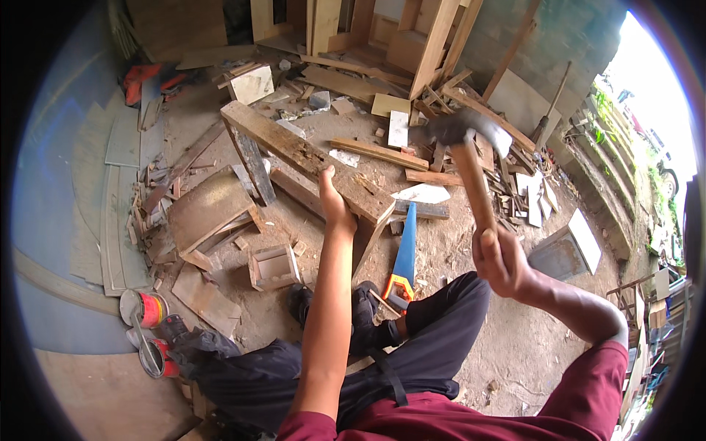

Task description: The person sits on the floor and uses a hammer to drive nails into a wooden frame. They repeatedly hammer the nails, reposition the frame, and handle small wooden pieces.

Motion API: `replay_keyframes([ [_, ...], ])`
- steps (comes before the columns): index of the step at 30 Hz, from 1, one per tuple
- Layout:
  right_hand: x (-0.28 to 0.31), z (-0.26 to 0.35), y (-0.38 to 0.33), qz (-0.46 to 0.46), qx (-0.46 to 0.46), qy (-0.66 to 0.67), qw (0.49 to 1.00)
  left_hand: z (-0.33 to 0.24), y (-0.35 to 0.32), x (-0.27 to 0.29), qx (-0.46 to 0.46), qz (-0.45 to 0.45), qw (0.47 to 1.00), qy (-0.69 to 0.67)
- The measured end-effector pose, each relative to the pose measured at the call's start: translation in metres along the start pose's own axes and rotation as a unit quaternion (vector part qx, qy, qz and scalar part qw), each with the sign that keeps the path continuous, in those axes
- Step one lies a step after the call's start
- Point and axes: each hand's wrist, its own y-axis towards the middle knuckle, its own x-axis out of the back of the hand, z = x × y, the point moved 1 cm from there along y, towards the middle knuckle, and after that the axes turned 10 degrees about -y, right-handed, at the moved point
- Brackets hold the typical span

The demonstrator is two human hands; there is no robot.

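My right hand (501, 261) is closed around the wooden handle of a hammer (474, 184), raised to the right of a narrow wooden bench. The hammer's dark head is smeared by motion. The bench (290, 151) has a thick, worn plank top with chipped spots, and it slants away from me to the far left. My left hand (335, 202) grips the near edge of this plank, thumb lying along the top; its other fingers are hidden. Below the bench's near end, a handsaw (404, 253) with a blue blade and orange-black handle lies by my foot.
Wood offcuts (379, 154) and scraps litter the dirt floor beyond the bench. A small wooden box frame (273, 267) and a low wooden piece (209, 209) lie to the left. Two red cans (153, 310) stand by my leg. Boards (437, 51) lean at the back.
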Motion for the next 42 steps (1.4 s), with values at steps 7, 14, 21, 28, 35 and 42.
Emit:
replay_keyframes([
  [7, 0.001, 0.018, 0.0, 0.058, -0.021, -0.119, 0.991, -0.001, 0.015, 0.013, -0.033, -0.018, 0.999, 0.018],
  [14, -0.01, 0.007, 0.006, 0.105, -0.106, -0.095, 0.984, 0.001, 0.012, 0.014, -0.009, 0.014, 1.0, -0.007],
  [21, -0.037, -0.132, 0.05, -0.036, -0.166, -0.001, 0.985, -0.029, 0.034, 0.03, -0.046, 0.003, 0.999, -0.029],
  [28, -0.264, -0.263, -0.028, -0.095, -0.394, 0.205, 0.891, -0.085, 0.058, 0.019, 0.005, 0.027, 1.0, 0.001],
  [35, -0.3, -0.214, -0.059, 0.073, -0.4, 0.298, 0.863, -0.092, 0.061, 0.018, -0.063, -0.017, 0.997, -0.033],
  [42, -0.291, -0.236, -0.055, 0.017, -0.393, 0.158, 0.906, -0.104, 0.019, -0.071, -0.157, 0.003, 0.981, -0.11],
])
